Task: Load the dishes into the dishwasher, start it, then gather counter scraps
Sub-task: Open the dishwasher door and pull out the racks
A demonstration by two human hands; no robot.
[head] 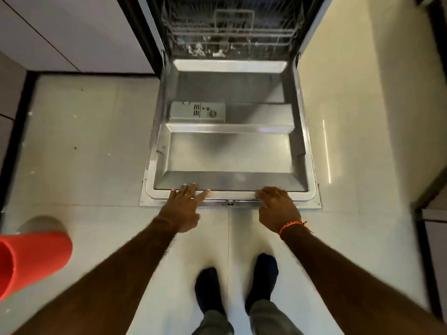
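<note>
Now both my arms reach forward and down to the near edge of the dishwasher door (pixel 232 151), which lies fully open and flat over the floor (pixel 79 141). My left hand (pixel 185 209) rests on the door's rim with the fingers straight and spread, the tips lying just over the inner edge; this grip is apart and holds nothing. My right hand (pixel 278 209) sits on the same rim, to the right of the small latch (pixel 229 203), with the fingers bent down over the edge (how far they wrap around it I cannot tell, because the back of the hand hides them). An orange cord bracelet (pixel 291 226) is around my right wrist.

On the inner face of the door the detergent box (pixel 197 112) is at the left side. Behind the door, the lower rack (pixel 232 32) stands inside the dark machine; some pale things lie in it, but they are too blurred to name, and the top of the rack is cut off by the frame. At the left border an orange-red bucket (pixel 33 257) is only partly in view. My two feet in dark socks (pixel 237 286) stand on the floor between my arms.
</note>
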